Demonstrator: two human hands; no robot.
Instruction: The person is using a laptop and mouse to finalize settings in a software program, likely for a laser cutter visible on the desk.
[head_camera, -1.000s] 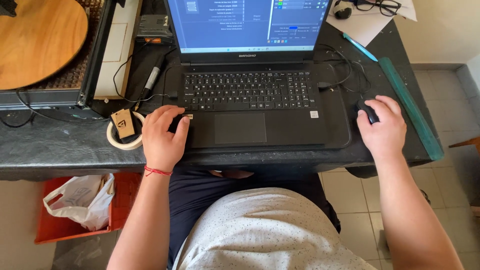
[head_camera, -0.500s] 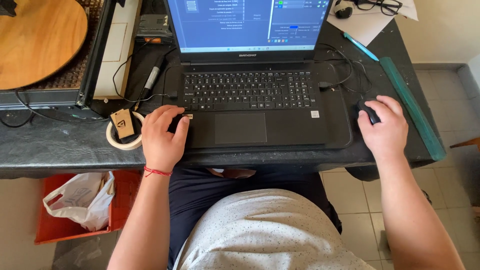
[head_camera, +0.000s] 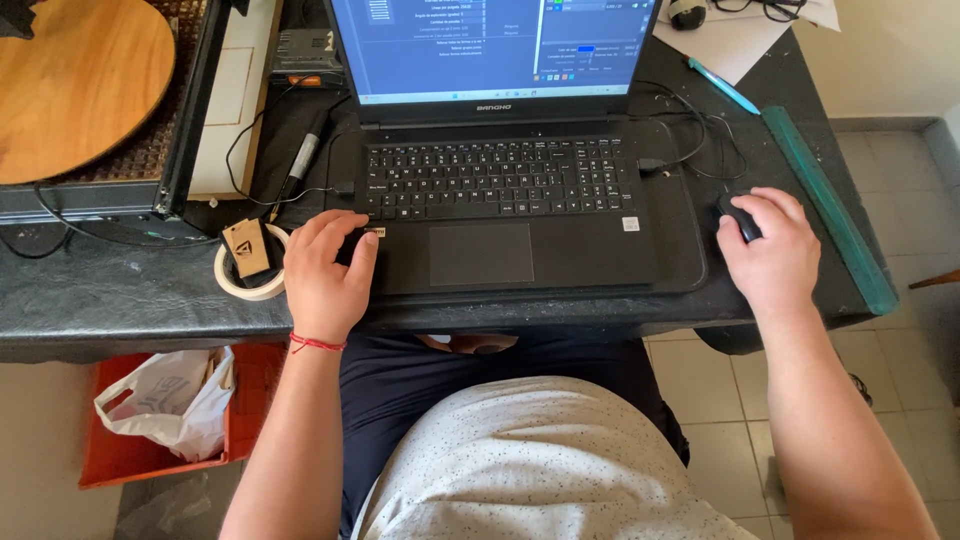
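A black laptop (head_camera: 500, 200) stands open on a dark stone desk (head_camera: 120, 300), its screen lit blue. My left hand (head_camera: 325, 270) rests with loosely curled fingers on the laptop's front left corner, beside the touchpad, and holds nothing. My right hand (head_camera: 770, 250) lies over a black mouse (head_camera: 735, 215) to the right of the laptop and grips it. A red string circles my left wrist.
A roll of tape (head_camera: 250, 265) with a small cardboard tag lies left of my left hand. A round wooden disc (head_camera: 75, 85) sits on a machine bed at far left. A green ruler (head_camera: 825, 205), a blue pen (head_camera: 722, 85), cables and an orange crate (head_camera: 160, 420) surround the desk.
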